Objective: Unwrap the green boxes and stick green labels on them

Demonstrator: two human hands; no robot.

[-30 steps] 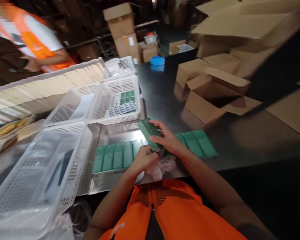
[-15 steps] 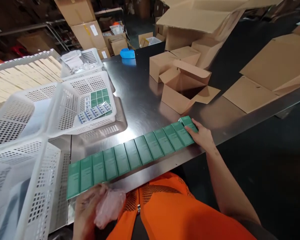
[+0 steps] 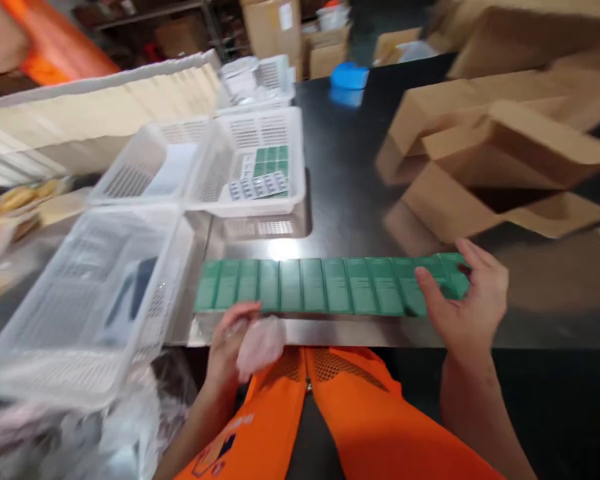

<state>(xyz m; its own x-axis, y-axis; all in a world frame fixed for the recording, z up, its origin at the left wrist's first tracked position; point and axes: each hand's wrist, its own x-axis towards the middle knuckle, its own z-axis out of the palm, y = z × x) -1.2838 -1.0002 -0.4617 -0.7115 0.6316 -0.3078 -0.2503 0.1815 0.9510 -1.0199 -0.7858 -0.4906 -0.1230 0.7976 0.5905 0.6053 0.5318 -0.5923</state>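
Lying flat along the near edge of the glossy steel worktop (image 3: 340, 193): row of green rectangular cartons (image 3: 325, 287), side by side, edges touching. Right hand (image 3: 467, 303), fingers spread, cups the row's right end. Left hand (image 3: 233, 343), fingers closed on crumpled pinkish plastic film (image 3: 260, 343), sits just before the row's left end. Perforated white plastic baskets (image 3: 250, 160) behind the row; open brown corrugated boxes (image 3: 485, 180) behind its right end.

A warehouse packing station: stacked cardboard cartons (image 3: 485, 153), white plastic baskets (image 3: 250, 160), steel worktable (image 3: 345, 200), orange vests (image 3: 330, 427).
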